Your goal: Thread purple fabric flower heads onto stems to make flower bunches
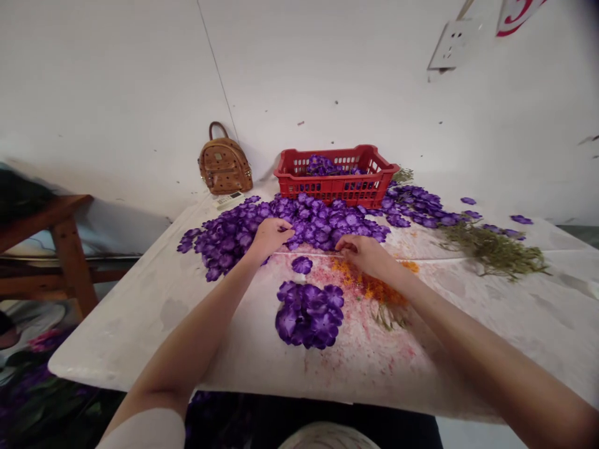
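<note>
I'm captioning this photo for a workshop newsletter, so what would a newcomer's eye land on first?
The loose purple flower heads stand out first, spread across the white table, with the left hand on the heap and the right hand at its edge, above orange stains. Behind them, by the wall, sits a red plastic crate holding more flowers, and a tan studded backpack stands to its left.

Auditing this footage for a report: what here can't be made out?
Head view:
- Anything in the right hand: its curled fingers cover it.
- Purple flowers inside the red crate: its slatted wall partly hides them.
- Red-lettered sign: cut off by the top edge.
- Dark bundle on the wooden bench: blurred, cut off by the left edge.
</note>
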The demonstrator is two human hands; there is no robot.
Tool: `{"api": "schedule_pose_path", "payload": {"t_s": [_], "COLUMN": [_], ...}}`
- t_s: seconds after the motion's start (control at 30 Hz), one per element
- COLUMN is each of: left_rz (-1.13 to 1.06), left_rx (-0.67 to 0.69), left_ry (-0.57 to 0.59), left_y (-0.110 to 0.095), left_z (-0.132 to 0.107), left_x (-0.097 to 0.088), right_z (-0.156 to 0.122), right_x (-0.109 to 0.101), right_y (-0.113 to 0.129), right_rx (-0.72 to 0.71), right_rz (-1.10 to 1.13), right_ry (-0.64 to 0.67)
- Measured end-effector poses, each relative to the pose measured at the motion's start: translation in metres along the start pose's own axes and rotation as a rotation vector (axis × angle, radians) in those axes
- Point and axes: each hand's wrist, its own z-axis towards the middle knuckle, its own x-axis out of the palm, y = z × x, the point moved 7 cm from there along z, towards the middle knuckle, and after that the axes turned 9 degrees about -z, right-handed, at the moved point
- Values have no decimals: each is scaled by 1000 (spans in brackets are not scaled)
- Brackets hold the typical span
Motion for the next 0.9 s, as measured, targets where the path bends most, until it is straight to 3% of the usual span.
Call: {"api": "schedule_pose_path", "payload": {"t_s": [0.13, 0.23, 0.37, 0.5, 0.63, 0.77, 0.83, 0.9], "left_rz": [39, 45, 113, 243, 448, 606, 654, 678], "left_rx": [30, 34, 51, 47, 143, 321, 351, 352], "left_ry": [-20, -7, 47, 65, 21, 229, 314, 321], "left_y": [10, 13, 12, 7, -15, -37, -38, -34], "left_z": [-4, -6, -9, -14, -27, -57, -71, -78], "left_x": [-3, 0, 0, -2, -5, 18, 29, 35], "right_z": [5, -7, -34, -52, -56, -52, -49, -48], "right_x": [21, 25, 15, -2, -6, 4, 5, 4], "right_y": [25, 32, 12, -21, -12, 19, 26, 26], "right_rx": [-114, -183, -237, -160, -145, -202, -200, -193], "right_rz": [-51, -94, -191, -434, -532, -413, -371, -335], "right_ry": [75, 101, 121, 54, -64, -64, -66, -73]}}
